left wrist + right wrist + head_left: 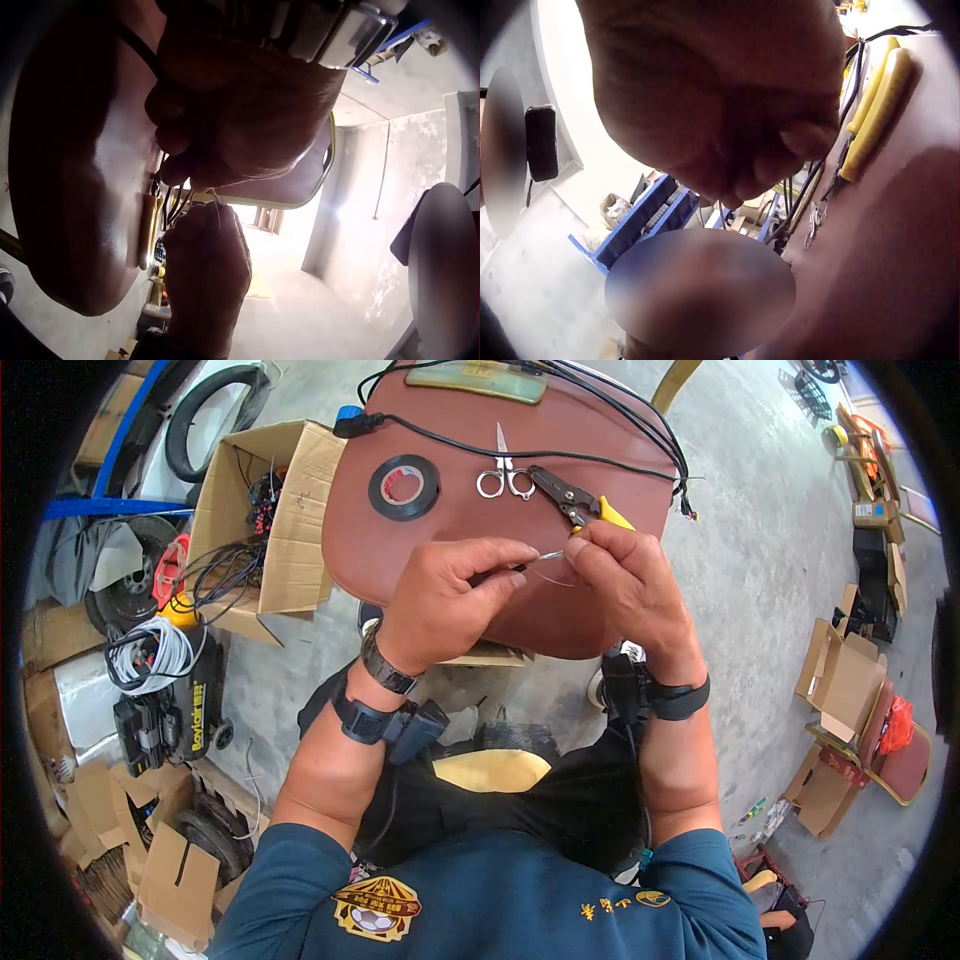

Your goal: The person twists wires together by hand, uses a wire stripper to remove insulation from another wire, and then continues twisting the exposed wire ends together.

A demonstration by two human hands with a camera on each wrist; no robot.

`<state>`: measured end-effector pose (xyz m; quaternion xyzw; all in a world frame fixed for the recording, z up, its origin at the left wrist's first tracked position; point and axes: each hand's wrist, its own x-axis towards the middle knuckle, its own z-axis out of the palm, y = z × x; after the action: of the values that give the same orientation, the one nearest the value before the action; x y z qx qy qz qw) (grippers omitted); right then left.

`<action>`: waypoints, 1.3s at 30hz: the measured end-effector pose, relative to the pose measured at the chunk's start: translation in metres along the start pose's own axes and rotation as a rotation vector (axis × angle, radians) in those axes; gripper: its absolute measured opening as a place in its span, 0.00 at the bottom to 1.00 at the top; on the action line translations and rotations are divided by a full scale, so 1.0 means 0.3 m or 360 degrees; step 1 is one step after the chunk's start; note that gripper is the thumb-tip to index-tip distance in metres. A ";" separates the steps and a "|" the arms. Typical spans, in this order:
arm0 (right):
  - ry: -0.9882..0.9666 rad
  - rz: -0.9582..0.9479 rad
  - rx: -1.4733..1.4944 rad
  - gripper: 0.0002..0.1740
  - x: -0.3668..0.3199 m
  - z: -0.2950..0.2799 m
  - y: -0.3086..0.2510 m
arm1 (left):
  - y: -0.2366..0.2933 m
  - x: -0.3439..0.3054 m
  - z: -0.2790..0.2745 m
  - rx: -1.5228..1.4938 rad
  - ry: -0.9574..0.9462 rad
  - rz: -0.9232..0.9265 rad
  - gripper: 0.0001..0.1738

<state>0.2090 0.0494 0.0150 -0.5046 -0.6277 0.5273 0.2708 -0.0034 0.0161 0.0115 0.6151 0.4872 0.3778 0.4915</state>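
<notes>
In the head view my left hand [435, 600] grips a short black cable [488, 574] between thumb and fingers. Pale wire strands [550, 556] stick out of its end. My right hand [630, 580] pinches those strands at their tip, and one thin strand curves loose below. Beyond the right hand lie wire strippers [570, 495] with yellow handles, up against small scissors [504, 465] with open ring handles. A roll of black tape [404, 488] sits on the brown seat left of the scissors. In the left wrist view the fingertips of both hands nearly meet.
The brown padded seat [460, 525] serves as the work surface. A long black cable [590, 460] crosses its far side near a greenish flat case [480, 380]. To the left stands a cardboard box [300, 530] of wires; more boxes [845, 670] lie at right.
</notes>
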 end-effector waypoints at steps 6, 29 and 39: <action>0.0181 -0.0090 0.0256 0.08 0.013 0.001 0.018 | -0.003 0.002 -0.008 -0.0080 -0.0017 -0.0112 0.13; 0.0087 -0.0170 -0.0160 0.07 -0.007 0.000 -0.010 | -0.041 0.007 0.033 0.0110 0.0122 0.0260 0.13; -0.0239 0.0233 -0.0052 0.12 0.006 -0.057 -0.005 | -0.017 0.020 0.033 0.0810 0.0120 0.0592 0.13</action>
<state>0.2226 0.0577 0.0210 -0.5125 -0.6161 0.5718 0.1756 0.0063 0.0198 0.0042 0.7824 0.4631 0.3497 0.2260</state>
